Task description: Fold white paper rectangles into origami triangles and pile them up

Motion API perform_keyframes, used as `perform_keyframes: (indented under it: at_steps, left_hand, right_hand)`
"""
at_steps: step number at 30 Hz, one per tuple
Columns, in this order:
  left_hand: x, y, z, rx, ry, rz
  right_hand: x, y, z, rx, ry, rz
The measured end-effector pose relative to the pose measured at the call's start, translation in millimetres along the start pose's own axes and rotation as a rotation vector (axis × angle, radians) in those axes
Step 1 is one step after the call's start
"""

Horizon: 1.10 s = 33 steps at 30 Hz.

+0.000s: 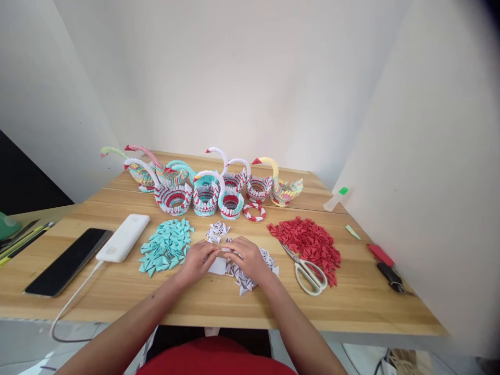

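My left hand point(200, 260) and my right hand point(247, 257) meet over the middle of the table, fingertips closed together. Between them is what looks like a small piece of white paper, mostly covered by the fingers. A flat white paper slip point(218, 266) lies just below the fingertips. Folded white paper triangles point(245, 283) are heaped under and beside my right hand. Beyond the fingers sits a smaller group of white triangles point(216, 230). Turquoise paper triangles point(166, 245) are piled left of my left hand.
Red paper triangles point(308, 242) and scissors point(310, 276) lie to the right. Several folded-paper swans point(174, 198) stand behind, near a red-and-white paper ring point(254, 212). A phone point(68, 262) and a cabled white power bank point(123, 238) lie left. A black-handled tool point(390, 276) lies far right.
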<state>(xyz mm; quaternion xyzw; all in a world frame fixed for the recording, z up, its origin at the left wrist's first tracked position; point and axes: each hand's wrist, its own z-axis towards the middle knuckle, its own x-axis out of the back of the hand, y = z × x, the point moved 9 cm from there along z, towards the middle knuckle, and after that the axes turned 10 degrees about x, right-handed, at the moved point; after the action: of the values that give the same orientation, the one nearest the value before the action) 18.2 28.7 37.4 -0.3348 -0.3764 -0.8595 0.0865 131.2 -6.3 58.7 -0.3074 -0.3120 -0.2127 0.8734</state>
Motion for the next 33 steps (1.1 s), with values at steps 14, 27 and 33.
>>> perform_keyframes:
  at_steps: [14, 27, 33]
  left_hand:
    - [-5.5, 3.1, 4.2, -0.015, -0.048, -0.05]
    - [-0.3, 3.9, 5.8, -0.007, -0.014, -0.101]
    - [-5.0, 0.4, 4.5, 0.004, -0.046, -0.088]
  right_hand:
    - [-0.3, -1.4, -5.4, 0.013, 0.019, 0.023]
    - [-2.4, 2.9, -8.1, -0.012, 0.023, -0.008]
    - [-1.3, 1.2, -6.2, -0.002, 0.044, -0.022]
